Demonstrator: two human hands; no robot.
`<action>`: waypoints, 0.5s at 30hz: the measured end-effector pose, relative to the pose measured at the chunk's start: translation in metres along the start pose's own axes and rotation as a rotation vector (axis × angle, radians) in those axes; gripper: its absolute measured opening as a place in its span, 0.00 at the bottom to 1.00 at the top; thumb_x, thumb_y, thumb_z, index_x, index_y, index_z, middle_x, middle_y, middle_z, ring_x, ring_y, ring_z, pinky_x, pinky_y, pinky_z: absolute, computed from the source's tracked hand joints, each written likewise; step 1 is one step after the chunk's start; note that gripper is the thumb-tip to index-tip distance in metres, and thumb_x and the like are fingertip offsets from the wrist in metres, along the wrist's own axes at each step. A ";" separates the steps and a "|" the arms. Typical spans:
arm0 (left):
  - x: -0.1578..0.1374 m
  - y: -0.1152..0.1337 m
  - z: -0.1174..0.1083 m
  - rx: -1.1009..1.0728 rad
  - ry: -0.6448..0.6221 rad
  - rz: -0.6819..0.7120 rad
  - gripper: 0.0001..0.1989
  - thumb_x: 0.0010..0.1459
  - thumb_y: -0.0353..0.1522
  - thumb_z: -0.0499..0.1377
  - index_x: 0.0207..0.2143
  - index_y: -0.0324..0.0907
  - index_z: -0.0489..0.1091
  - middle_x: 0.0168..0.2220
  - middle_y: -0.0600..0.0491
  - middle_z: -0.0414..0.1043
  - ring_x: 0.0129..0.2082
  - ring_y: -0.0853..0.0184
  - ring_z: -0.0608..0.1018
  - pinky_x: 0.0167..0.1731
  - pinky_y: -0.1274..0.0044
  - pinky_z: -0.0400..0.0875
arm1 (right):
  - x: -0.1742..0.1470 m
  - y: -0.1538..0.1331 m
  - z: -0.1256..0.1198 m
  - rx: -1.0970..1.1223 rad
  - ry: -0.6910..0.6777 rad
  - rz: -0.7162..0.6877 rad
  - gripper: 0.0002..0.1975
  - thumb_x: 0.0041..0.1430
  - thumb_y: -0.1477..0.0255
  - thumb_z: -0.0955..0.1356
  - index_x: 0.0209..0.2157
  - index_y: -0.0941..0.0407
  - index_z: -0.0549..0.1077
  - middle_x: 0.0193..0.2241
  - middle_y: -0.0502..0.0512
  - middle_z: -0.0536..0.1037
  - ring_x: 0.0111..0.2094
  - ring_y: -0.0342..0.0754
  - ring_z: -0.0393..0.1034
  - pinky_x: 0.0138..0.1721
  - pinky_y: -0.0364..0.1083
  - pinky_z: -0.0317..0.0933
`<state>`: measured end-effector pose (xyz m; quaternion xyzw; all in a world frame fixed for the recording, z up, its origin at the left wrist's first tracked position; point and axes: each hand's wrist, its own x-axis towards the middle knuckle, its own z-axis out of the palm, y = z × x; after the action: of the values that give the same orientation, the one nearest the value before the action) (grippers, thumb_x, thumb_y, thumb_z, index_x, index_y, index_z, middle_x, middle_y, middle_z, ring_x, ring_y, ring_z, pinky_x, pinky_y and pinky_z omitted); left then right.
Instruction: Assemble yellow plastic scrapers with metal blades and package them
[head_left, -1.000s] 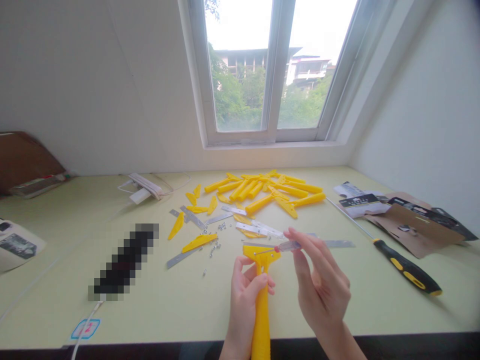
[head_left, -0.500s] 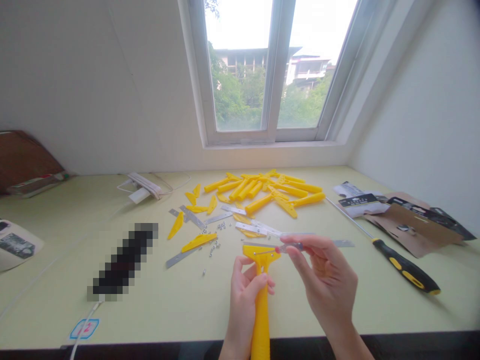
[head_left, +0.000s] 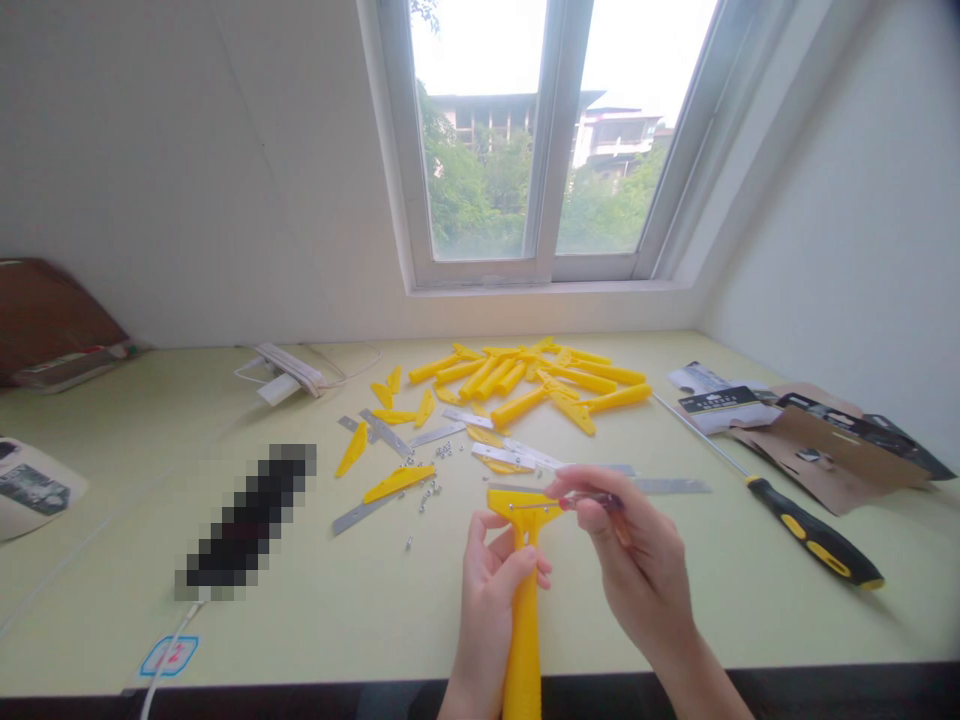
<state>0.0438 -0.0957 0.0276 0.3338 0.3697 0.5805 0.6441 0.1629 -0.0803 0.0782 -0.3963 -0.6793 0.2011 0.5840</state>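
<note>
Yellow scraper at bottom centre is held by the left hand; the small screwdriver, pinched by the right hand, has been regripped, apparently between turns

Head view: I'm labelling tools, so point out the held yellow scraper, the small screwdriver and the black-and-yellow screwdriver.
Yellow scraper (head_left: 526, 612), head view: on its handle.
Small screwdriver (head_left: 566, 504), head view: on its red collar.
Black-and-yellow screwdriver (head_left: 777, 511), head view: on its handle.

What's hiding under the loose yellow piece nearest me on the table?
A metal blade pokes out from under the yellow piece. The rest underneath is covered, so I can't see it.
</note>
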 end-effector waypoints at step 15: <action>0.000 0.001 0.001 -0.007 0.005 0.007 0.08 0.52 0.25 0.55 0.34 0.42 0.59 0.27 0.53 0.73 0.23 0.72 0.70 0.28 0.79 0.62 | 0.006 -0.008 -0.010 -0.063 0.045 -0.048 0.04 0.53 0.74 0.67 0.31 0.56 0.75 0.31 0.56 0.77 0.28 0.46 0.72 0.26 0.42 0.68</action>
<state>0.0440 -0.0954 0.0289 0.3312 0.3683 0.5848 0.6424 0.1702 -0.0822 0.0907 -0.4024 -0.6813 0.1568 0.5910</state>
